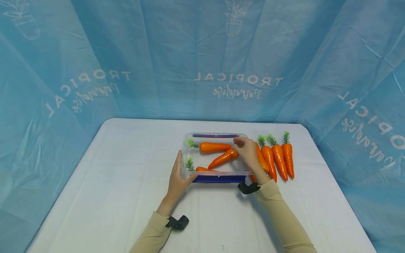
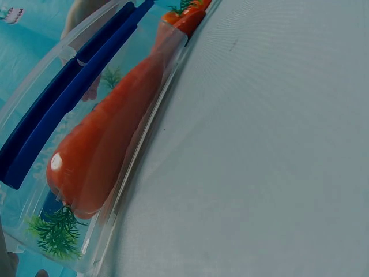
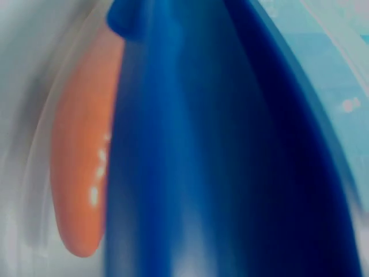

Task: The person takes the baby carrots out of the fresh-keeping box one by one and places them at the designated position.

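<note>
A clear plastic container with blue latches holds 3 orange carrots with green tops. One carrot lies along the back, another carrot slants across the middle, and a front carrot shows through the wall in the left wrist view. My left hand rests against the container's left side, fingers straight, thumb at the front corner. Over the right side hovers my right hand, fingers loosely bent, nothing visible in them; it covers the slanted carrot's top. A blue latch fills the right wrist view.
Several more carrots lie side by side on the white table, right of the container, close to my right forearm. A blue printed curtain hangs behind and at both sides of the table.
</note>
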### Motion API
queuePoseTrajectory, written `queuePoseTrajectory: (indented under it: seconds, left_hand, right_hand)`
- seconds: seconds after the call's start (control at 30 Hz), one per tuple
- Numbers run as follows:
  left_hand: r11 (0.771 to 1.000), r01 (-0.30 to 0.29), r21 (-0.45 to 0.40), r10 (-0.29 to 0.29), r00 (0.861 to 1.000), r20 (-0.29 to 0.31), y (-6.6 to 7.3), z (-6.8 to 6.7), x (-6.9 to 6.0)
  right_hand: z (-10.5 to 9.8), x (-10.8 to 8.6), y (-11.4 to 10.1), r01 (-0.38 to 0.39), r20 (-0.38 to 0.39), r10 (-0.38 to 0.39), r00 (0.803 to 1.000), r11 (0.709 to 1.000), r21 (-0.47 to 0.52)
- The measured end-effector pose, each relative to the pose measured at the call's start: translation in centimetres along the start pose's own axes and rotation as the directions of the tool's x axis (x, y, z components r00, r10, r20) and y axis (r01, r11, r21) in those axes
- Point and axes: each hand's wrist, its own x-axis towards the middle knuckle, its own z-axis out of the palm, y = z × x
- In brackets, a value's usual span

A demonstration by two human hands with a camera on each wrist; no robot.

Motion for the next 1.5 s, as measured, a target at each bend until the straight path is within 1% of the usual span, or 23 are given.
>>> queuePoseTrajectory:
  seconds: [0.17,0.37,0.47,0.53,0.63,0.8,0.93,1.07,1.13,1.23,1.3,1.37,1.43,1.5]
  left_hand:
    - [1.000,-0.008,-0.003,0.008,1.000,-0.003,-0.1,0.0,0.0]
    - [1.000,-0.021,0.006,0.021,1.000,-0.003,-0.1,0.0,-0.1]
    - [1.000,-0.021,0.008,0.021,1.000,-0.005,-0.1,0.0,0.0]
    - [1.000,-0.018,0.008,0.018,1.000,-0.005,-0.1,0.0,0.0]
    - [1.000,-0.010,0.004,0.010,1.000,-0.003,-0.2,0.1,0.0]
    - [1.000,-0.002,0.000,0.002,1.000,-0.001,-0.1,0.1,0.0]
    - [1.000,-0.004,0.004,0.005,1.000,-0.002,-0.3,0.1,0.0]
    - [1.000,-0.013,0.004,0.013,1.000,-0.009,-0.4,0.1,0.0]
    - [1.000,-0.017,0.000,0.017,1.000,-0.011,-0.4,0.1,0.0]
    - [1.000,-0.016,-0.006,0.016,1.000,-0.010,-0.4,0.1,0.0]
    - [1.000,-0.013,-0.008,0.013,1.000,-0.007,-0.4,0.1,0.0]
    - [1.000,-0.012,-0.007,0.011,1.000,-0.008,-0.4,0.2,0.0]
    - [1.000,-0.017,-0.008,0.017,1.000,-0.013,-0.4,0.2,0.0]
    - [1.000,-0.023,-0.007,0.023,1.000,-0.018,-0.4,0.2,0.0]
  right_hand:
    - [0.2,0.0,0.1,0.021,0.056,-0.017,0.998,0.997,-0.074]
    - [0.3,0.1,0.0,0.014,0.146,0.004,0.989,0.992,-0.123]
    - [0.4,0.2,-0.1,0.027,0.212,0.009,0.977,0.986,-0.163]
    - [0.5,0.4,0.0,0.042,0.260,0.008,0.966,0.981,-0.189]
    - [0.7,0.5,0.3,0.051,0.316,0.007,0.949,0.983,-0.177]
    - [0.7,0.6,0.7,0.053,0.365,-0.007,0.931,0.992,-0.116]
    - [0.6,0.6,0.6,0.083,0.390,-0.012,0.921,0.983,-0.166]
    - [0.7,0.7,0.5,0.095,0.433,0.004,0.901,0.974,-0.206]
    - [0.8,0.7,0.7,0.089,0.459,0.022,0.888,0.972,-0.219]
    - [0.9,0.7,0.9,0.105,0.508,0.026,0.861,0.968,-0.229]
    - [0.9,0.7,1.0,0.141,0.553,0.001,0.833,0.967,-0.214]
    - [0.9,0.7,1.0,0.178,0.598,-0.035,0.801,0.967,-0.182]
    - [0.9,0.6,1.1,0.198,0.640,-0.059,0.766,0.969,-0.147]
    - [0.9,0.5,1.2,0.211,0.674,-0.078,0.734,0.970,-0.118]
